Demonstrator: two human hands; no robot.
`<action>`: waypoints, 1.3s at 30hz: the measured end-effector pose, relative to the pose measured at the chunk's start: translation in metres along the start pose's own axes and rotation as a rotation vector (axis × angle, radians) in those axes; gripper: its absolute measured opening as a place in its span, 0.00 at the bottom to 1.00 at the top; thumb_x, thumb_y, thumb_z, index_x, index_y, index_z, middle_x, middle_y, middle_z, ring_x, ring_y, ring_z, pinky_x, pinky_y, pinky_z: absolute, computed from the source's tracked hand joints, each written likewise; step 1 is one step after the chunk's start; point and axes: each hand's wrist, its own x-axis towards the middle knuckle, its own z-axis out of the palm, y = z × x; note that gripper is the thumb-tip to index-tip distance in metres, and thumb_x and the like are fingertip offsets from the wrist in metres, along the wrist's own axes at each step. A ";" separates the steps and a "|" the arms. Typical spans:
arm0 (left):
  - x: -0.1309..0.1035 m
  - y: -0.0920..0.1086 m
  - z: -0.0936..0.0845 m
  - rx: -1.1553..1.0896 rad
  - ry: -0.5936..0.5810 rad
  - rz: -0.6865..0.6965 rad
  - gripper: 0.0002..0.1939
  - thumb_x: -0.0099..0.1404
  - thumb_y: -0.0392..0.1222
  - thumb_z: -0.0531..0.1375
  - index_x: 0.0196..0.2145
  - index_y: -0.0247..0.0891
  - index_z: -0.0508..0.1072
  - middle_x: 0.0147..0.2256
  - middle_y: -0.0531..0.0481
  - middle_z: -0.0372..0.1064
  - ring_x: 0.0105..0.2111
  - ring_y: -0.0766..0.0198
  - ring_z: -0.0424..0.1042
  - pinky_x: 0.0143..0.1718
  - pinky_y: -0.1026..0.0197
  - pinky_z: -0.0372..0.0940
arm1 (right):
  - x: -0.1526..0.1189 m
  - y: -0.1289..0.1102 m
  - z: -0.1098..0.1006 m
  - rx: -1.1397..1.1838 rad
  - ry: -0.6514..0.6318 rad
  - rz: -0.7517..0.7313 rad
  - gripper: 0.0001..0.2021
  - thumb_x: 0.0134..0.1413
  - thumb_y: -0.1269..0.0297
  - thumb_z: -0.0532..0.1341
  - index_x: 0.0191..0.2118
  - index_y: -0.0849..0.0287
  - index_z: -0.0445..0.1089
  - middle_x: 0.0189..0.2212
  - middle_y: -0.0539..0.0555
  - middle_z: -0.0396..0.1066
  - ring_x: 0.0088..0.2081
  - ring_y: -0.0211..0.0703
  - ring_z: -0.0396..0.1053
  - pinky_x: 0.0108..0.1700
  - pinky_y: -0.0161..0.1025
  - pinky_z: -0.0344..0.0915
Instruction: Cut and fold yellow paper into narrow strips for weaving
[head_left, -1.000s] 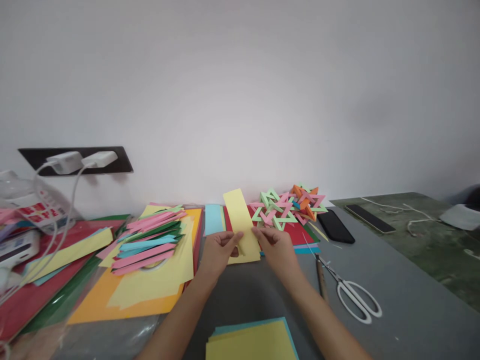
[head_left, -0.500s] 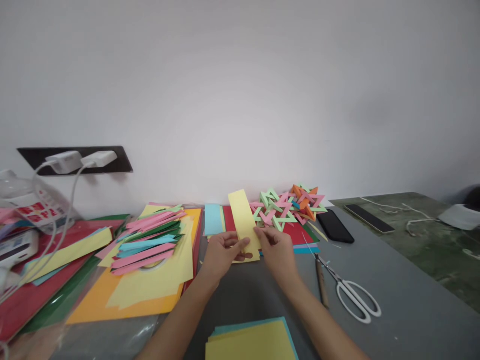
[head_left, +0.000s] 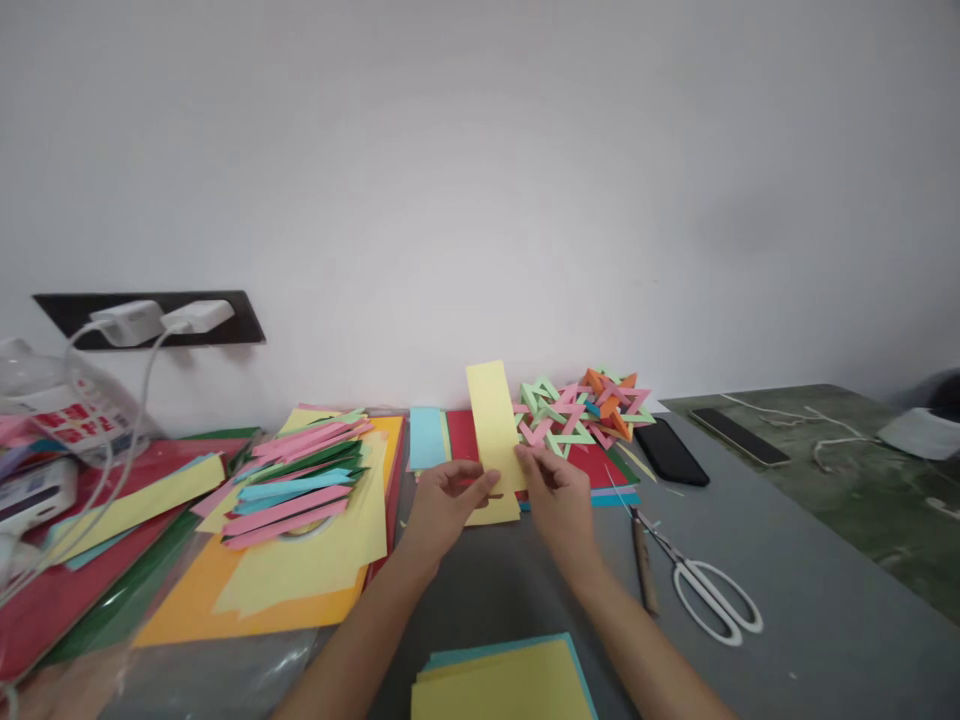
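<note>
Raised over the middle of the table is a long strip of yellow paper. Its lower left edge is pinched by my left hand, thumb in front. My right hand pinches the lower right edge between thumb and fingers. Under the strip, another piece of yellow paper lies on red paper. Just behind my right hand are folded paper stars in green, pink and orange. A stack of yellow and blue paper sits nearest to me, between my forearms.
White-handled scissors and a brown stick-like tool lie at the right. Behind them is a black phone. At left, coloured strips rest on orange paper. Chargers with cables are plugged into the wall socket.
The yellow strip has shifted slightly right and up and stands more upright. My right hand has moved a little to the right with it; my left hand has barely moved.
</note>
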 end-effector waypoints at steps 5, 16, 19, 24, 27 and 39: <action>0.001 0.002 -0.001 -0.067 -0.041 -0.025 0.15 0.46 0.47 0.63 0.30 0.33 0.71 0.29 0.46 0.73 0.26 0.62 0.73 0.29 0.64 0.67 | 0.002 -0.005 0.000 0.087 -0.108 0.052 0.18 0.46 0.52 0.56 0.32 0.63 0.71 0.22 0.52 0.66 0.22 0.36 0.62 0.22 0.32 0.60; -0.002 0.007 -0.003 0.005 0.157 0.196 0.10 0.45 0.43 0.64 0.25 0.36 0.75 0.33 0.47 0.74 0.33 0.61 0.72 0.35 0.63 0.67 | 0.003 -0.004 0.000 0.134 -0.104 0.114 0.16 0.43 0.53 0.59 0.30 0.63 0.72 0.17 0.50 0.65 0.18 0.35 0.63 0.21 0.32 0.60; -0.003 0.010 -0.004 0.026 0.208 0.241 0.09 0.45 0.43 0.64 0.25 0.36 0.76 0.33 0.47 0.74 0.33 0.60 0.72 0.35 0.62 0.67 | 0.001 -0.004 0.001 0.139 -0.102 0.094 0.15 0.44 0.54 0.59 0.29 0.63 0.71 0.14 0.48 0.62 0.18 0.35 0.61 0.20 0.32 0.59; -0.005 0.013 -0.004 0.033 0.220 0.194 0.10 0.45 0.44 0.64 0.26 0.36 0.76 0.26 0.50 0.74 0.28 0.63 0.72 0.32 0.64 0.67 | 0.000 -0.006 0.001 0.148 -0.097 0.098 0.16 0.45 0.53 0.58 0.29 0.63 0.70 0.16 0.49 0.63 0.18 0.35 0.62 0.21 0.32 0.60; -0.005 0.013 -0.003 -0.052 0.215 0.134 0.10 0.45 0.44 0.64 0.25 0.35 0.75 0.23 0.51 0.73 0.24 0.66 0.71 0.30 0.65 0.68 | -0.001 -0.007 0.001 0.139 -0.116 0.084 0.17 0.46 0.51 0.56 0.30 0.62 0.69 0.17 0.50 0.65 0.19 0.36 0.63 0.21 0.32 0.60; -0.004 0.015 -0.001 -0.103 0.108 0.078 0.12 0.47 0.47 0.63 0.24 0.35 0.71 0.21 0.53 0.70 0.22 0.68 0.70 0.28 0.64 0.68 | 0.004 -0.006 -0.002 0.191 -0.189 0.138 0.16 0.46 0.52 0.57 0.29 0.63 0.71 0.12 0.48 0.63 0.16 0.34 0.60 0.20 0.32 0.58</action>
